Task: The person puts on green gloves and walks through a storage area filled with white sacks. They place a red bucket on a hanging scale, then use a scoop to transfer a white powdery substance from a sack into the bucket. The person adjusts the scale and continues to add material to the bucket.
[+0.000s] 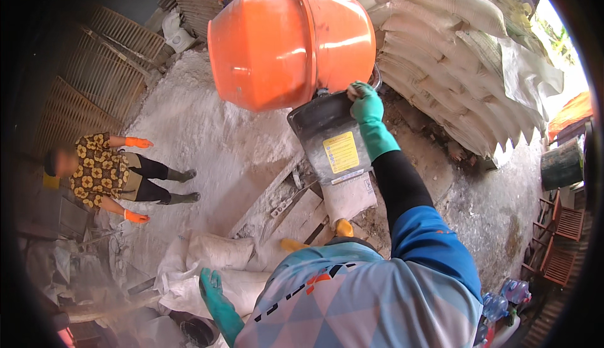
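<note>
An orange drum mixer [264,46] fills the upper middle, its rounded drum lying on its side. Below it sits the mixer's black housing [324,128], which carries a yellow label. My right hand [366,106], in a green glove, is raised to the housing's upper right corner beside the drum. Its fingers are curled closed, and what lies in them is mostly hidden. Down at the lower left hangs my left hand [217,298], also green-gloved, with fingers stretched out and nothing held. White sacks [217,285] lie on the floor beside it.
A tall stack of white sacks [440,46] stands right of the mixer. Another person [104,169] with orange gloves stands at the left on powdery ground. A white sack [349,197] is below the housing; wooden chairs [560,241] and water bottles [503,301] are at the right.
</note>
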Motion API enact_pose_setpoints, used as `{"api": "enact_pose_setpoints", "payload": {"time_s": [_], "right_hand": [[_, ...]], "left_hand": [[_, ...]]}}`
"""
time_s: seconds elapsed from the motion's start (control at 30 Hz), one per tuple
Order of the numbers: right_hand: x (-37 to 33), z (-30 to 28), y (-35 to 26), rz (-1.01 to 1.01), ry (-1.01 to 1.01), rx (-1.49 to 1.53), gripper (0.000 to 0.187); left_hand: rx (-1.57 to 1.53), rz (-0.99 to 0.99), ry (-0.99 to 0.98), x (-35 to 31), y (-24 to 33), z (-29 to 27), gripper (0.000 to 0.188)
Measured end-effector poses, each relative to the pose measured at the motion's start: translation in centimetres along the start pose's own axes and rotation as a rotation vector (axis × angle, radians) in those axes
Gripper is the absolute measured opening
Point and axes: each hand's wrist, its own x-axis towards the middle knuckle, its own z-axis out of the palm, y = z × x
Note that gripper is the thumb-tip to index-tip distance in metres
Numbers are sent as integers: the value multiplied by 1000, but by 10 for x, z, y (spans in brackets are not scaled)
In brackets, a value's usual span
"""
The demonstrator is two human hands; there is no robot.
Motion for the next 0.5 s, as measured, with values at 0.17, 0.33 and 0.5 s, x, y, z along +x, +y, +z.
{"api": "enact_pose_setpoints", "payload": {"time_s": [0.17, 0.33, 0.5], "right_hand": [[23, -27, -21, 222, 80, -283, 11], [-37, -68, 25, -615, -13, -891, 33], [-68, -99, 22, 417, 303, -508, 41]], "left_hand": [[19, -21, 37, -3, -2, -8, 56], [44, -21, 47, -7, 4, -5, 56], [51, -20, 45, -9, 6, 6, 56]]}}
